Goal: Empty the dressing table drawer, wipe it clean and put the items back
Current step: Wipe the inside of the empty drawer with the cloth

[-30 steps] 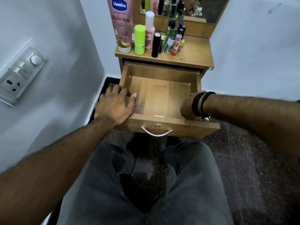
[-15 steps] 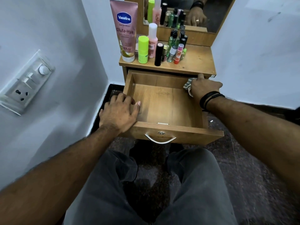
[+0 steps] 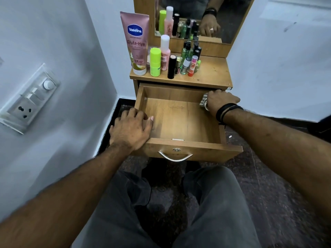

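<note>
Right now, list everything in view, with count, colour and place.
drawer: one, brown wood, pulled open, empty
handle: one, silver, drawer front
cloth: one, pale, back right corner of the drawer
Vaseline tube: one, pink, tabletop left
small bottles: many, mixed colours, tabletop
mirror: one, above tabletop
switch panel: one, white, left wall
left hand: on the drawer's left edge
right hand: on the cloth
</note>
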